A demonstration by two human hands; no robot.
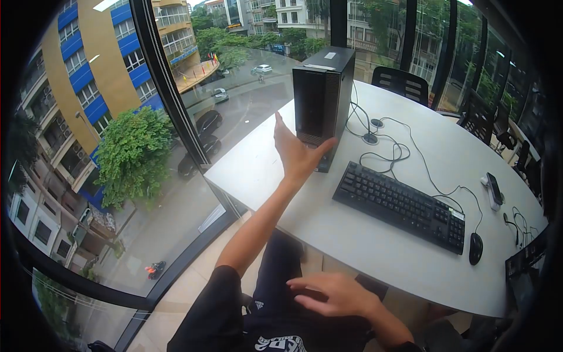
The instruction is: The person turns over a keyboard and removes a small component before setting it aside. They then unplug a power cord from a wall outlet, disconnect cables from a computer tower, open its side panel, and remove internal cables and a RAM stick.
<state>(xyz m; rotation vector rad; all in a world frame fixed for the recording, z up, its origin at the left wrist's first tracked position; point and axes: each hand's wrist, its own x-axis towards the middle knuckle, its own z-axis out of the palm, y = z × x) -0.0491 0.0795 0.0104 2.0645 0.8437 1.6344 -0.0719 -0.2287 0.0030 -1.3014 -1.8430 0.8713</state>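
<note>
A black desktop computer tower (319,97) stands upright near the far left edge of the white table. My left hand (298,154) is stretched out at the tower's lower front, thumb and fingers spread wide, and overlaps it in this view. Nothing shows between its fingers. Above my lap, below the table's front edge, my right hand (337,295) hangs with its fingers loosely apart and empty. To the right of the tower lies a black keyboard (402,205), with a black mouse (475,249) beside its right end.
Black cables (392,154) loop over the white table (258,167) behind the keyboard and run into round grommets. A phone-like device (494,189) on a white stand sits at the right. Dark chairs (402,85) stand beyond the table. A tall window borders the left side.
</note>
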